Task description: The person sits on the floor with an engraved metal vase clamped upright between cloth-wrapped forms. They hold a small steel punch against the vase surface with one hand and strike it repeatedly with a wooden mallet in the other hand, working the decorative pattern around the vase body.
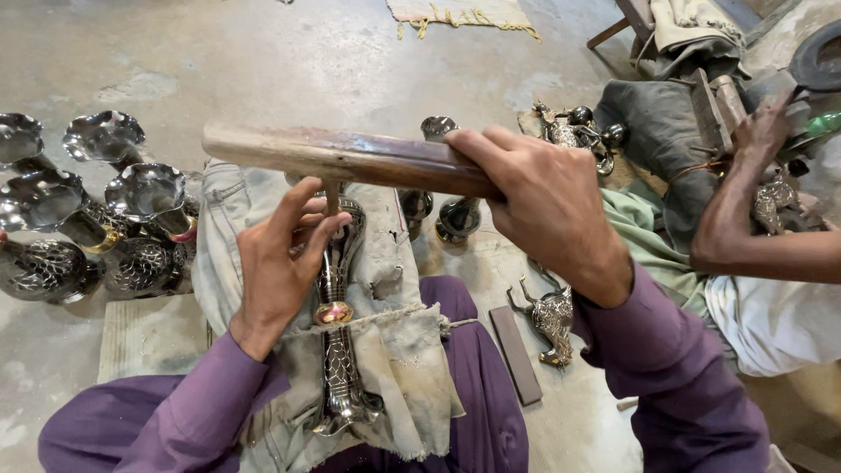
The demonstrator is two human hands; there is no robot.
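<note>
My right hand [539, 197] grips a long wooden stick [350, 156], held level above my lap. Under it, my left hand [280, 263] pinches a thin punch-like tool [332, 198] upright against an engraved metal vase [337, 333]. The vase has a brass ring at its waist and lies on a dirty cloth [394, 333] tied over my knee with string. Both my sleeves are purple.
Several shiny flower-mouthed metal vases [88, 210] stand on the concrete floor to the left. A small metal deer figure [550, 320] and a flat dark bar [515, 355] lie on the right. Another person's arm [745, 210] reaches over metal figurines [574, 127] at the upper right.
</note>
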